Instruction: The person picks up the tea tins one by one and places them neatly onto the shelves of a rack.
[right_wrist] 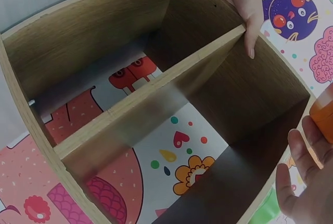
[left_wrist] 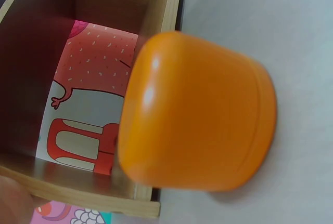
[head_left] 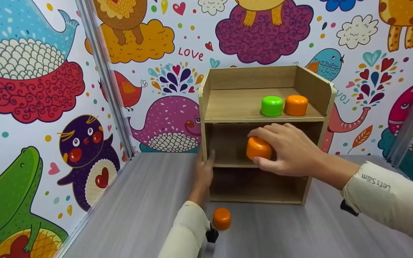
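Observation:
My right hand (head_left: pixel 294 150) grips an orange rounded plastic cap (head_left: pixel 257 149) between thumb and fingers, in front of the shelf's middle level. My left hand (head_left: pixel 203 175) holds the left side panel of a small wooden shelf (head_left: pixel 231 104); in the right wrist view, a digit of that left hand (right_wrist: pixel 247 5) reaches over the panel's front edge. On the shelf's top level, a green cap (head_left: pixel 271 106) stands beside another orange cap (head_left: pixel 296 105). A third orange cap (head_left: pixel 222 218) sits on the table, near my left wrist; it looms large in the left wrist view.
The shelf's two lower compartments (head_left: pixel 253 186) face me. A grey wood-grain table (head_left: pixel 149 200) lies under everything. Printed cartoon panels (head_left: pixel 170 122) stand behind and at the sides, with a metal post (head_left: pixel 108 79) at the left corner.

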`<state>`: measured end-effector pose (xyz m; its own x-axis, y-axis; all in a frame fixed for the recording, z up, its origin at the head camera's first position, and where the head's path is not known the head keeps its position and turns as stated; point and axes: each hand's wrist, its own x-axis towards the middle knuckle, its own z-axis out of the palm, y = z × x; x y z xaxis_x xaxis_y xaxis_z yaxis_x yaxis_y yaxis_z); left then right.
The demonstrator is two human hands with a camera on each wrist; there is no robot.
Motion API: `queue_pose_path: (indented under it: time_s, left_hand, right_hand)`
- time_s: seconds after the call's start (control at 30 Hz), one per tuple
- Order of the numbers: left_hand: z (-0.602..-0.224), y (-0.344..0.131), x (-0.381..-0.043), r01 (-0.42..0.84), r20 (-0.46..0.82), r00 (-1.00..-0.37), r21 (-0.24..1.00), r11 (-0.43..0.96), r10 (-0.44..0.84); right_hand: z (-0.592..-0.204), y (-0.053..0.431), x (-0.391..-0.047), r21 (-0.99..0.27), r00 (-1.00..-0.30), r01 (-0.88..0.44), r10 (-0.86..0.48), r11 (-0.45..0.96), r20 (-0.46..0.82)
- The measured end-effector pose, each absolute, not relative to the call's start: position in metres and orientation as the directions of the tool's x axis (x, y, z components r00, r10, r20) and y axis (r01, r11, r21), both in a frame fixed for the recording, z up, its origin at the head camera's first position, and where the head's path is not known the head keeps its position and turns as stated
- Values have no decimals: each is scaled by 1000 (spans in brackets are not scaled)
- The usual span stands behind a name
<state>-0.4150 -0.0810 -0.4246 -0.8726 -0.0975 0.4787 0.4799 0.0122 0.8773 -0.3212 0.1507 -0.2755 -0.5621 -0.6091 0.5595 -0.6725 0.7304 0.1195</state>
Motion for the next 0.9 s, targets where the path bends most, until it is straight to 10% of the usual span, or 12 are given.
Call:
queue_pose_path:
  time_s: [0.9]
  left_hand:
    - [-446, -83, -439, 487, 493, -863, 870, 73, -108]
  right_hand:
    - [-241, 153, -334, 126, -539, -675, -602, 727, 589]
